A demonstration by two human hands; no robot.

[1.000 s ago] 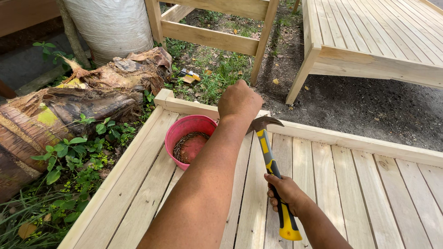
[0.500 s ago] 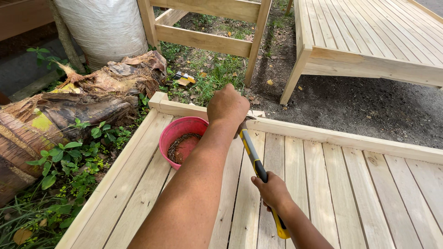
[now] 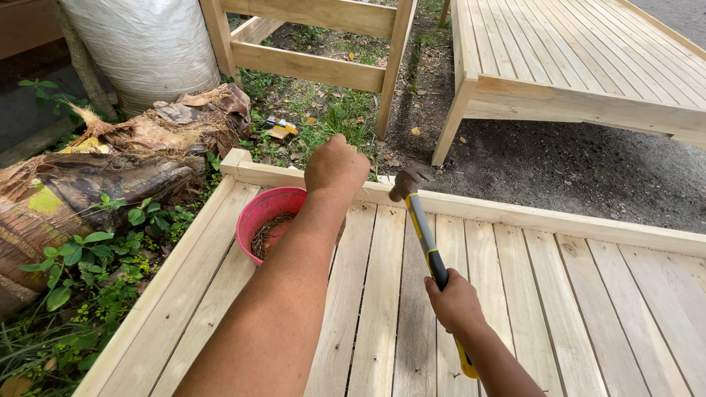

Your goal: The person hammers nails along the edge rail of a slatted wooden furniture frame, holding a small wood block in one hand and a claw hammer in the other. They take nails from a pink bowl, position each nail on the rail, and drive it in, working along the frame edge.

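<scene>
The hammer (image 3: 423, 239) stands tilted over the slatted wooden bench (image 3: 588, 294), its rusty head up near the far rail and its yellow-and-black handle running back toward the near side. The right hand (image 3: 454, 300) grips that handle around the middle, fingers wrapped fully shut on it. Just left of the head, the left hand (image 3: 336, 163) is bunched into a loose fist at the far rail; its fingers are curled in, but whether they pinch anything cannot be told from here.

The likeliest trouble, as I judge it, is the hammer head coming down on the left hand, since the two sit so near each other. A glancing blow could also mar the pale wood.

The pink bowl (image 3: 257, 213) of nails sits on the slats left of the forearm, and a careless elbow might tip it. Beyond the bench's left edge lie a fallen log (image 3: 95, 184) and weeds.
</scene>
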